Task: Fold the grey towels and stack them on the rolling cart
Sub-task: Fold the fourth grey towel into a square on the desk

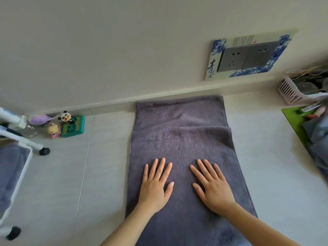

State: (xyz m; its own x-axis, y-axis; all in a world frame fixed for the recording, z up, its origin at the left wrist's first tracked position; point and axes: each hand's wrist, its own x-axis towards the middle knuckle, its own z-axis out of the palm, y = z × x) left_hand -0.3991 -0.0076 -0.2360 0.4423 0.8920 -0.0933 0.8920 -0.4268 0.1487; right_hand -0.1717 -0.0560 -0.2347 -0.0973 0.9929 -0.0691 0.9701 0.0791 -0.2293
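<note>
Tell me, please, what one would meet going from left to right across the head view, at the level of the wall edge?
Rolling cart → panda figure → green box → grey towel → pink basket.

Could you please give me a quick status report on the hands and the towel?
Left hand and right hand flat, pressing the grey towel. Towel lengthwise on floor, not yet on rolling cart. Nothing in the way.
</note>
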